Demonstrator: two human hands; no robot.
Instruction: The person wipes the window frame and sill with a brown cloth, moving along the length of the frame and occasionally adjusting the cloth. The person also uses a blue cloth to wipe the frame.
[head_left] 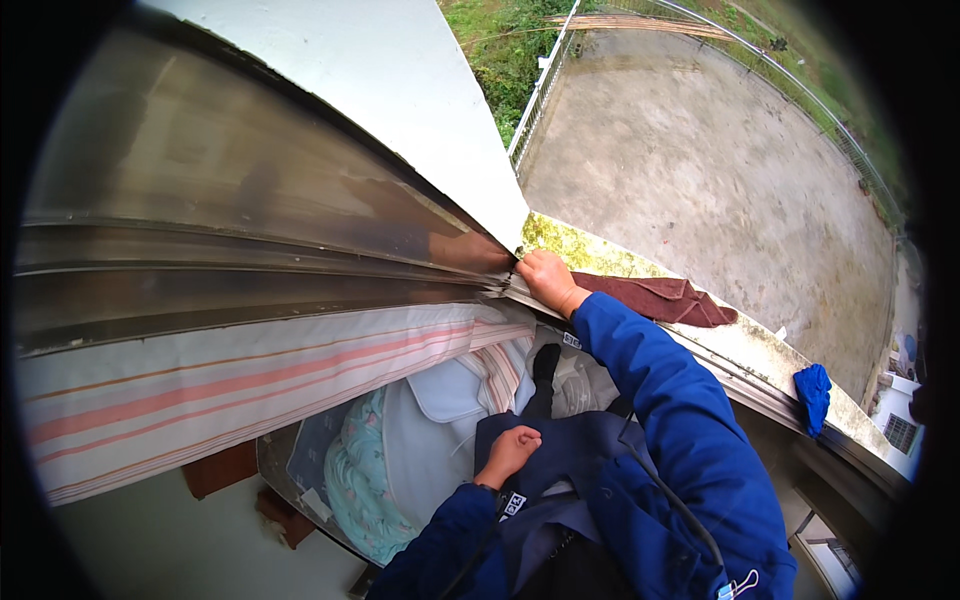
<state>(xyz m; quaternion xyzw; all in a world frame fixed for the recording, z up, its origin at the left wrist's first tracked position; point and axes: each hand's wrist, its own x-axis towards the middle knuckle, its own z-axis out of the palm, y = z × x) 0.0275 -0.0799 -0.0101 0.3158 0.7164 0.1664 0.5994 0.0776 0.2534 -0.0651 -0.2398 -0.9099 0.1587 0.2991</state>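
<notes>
My right hand (548, 281) reaches out to the lower corner of the window frame, where the dark glass pane (230, 170) meets the sill (790, 385). Its fingers are closed at the frame's edge, and what they grip is hidden. Beside that hand a dark brown cloth (655, 298) lies along the sill. My left hand (510, 452) is held over my lap, its fingers curled in a loose fist, with nothing showing in them. Both arms wear blue sleeves.
A striped curtain (250, 365) hangs along the window's inner side. Below lie bedding (365, 480) and a pale blue pad (447, 388). Farther along the sill is a bunched blue cloth (812, 398). Outside, a concrete yard (700, 150) lies far below, edged by a railing (543, 85).
</notes>
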